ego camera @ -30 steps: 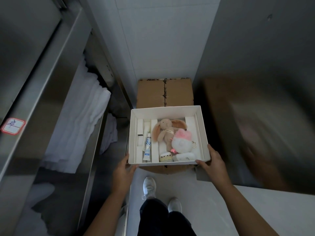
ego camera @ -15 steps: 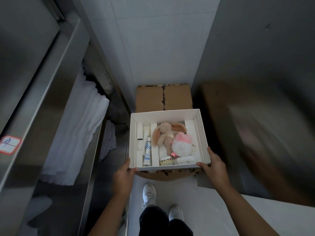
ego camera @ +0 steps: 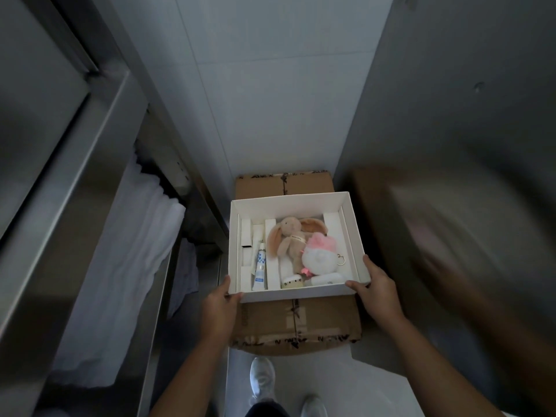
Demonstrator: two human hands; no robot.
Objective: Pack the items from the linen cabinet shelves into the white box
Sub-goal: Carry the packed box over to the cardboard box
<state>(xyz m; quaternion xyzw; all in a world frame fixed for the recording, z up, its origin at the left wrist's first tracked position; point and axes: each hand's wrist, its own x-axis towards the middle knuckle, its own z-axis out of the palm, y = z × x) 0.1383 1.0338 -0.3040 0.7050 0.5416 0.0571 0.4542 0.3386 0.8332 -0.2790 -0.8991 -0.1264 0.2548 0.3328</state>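
The white box (ego camera: 288, 202) is held over a brown carton (ego camera: 296, 326). My left hand (ego camera: 218, 308) grips its near left corner and my right hand (ego camera: 376, 291) grips its near right corner. Inside lie a tan plush rabbit (ego camera: 287, 239), a white and pink plush ball with a key ring (ego camera: 319, 256), a blue and white tube (ego camera: 260, 267), a small round jar (ego camera: 292, 281) and a white oblong case (ego camera: 327, 278). White foam dividers line the inside.
The steel linen cabinet (ego camera: 69, 164) stands open on the left with folded white linen (ego camera: 126, 266) on a shelf. A grey wall rises on the right, with a blurred brown carton (ego camera: 421, 236) against it. My feet (ego camera: 263, 380) stand on the pale floor below.
The box and both hands have moved down and slightly nearer, over the brown carton. My grip on the two near corners is unchanged.
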